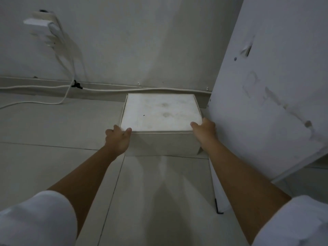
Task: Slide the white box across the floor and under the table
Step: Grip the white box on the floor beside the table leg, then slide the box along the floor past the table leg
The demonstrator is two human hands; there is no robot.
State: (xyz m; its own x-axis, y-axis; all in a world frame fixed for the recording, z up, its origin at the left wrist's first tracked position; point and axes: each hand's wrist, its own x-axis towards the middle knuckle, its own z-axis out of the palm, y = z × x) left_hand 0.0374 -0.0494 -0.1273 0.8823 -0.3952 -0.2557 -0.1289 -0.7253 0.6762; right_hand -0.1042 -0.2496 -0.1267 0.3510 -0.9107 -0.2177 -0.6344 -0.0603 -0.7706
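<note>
The white box [160,112] rests on the tiled floor [53,132], its far edge close to the back wall. My left hand [118,138] grips its near left corner, thumb on the lid. My right hand [205,131] holds the near right corner, fingers curled over the lid edge. On the right, a white panel of the table [266,96] stands beside the box, almost touching its right side. The box's underside and far face are hidden.
A white wall [142,41] closes the space behind the box. A socket with plugs [44,25] sits up on the left wall, and white cables [106,88] run along the skirting and across the floor at the left.
</note>
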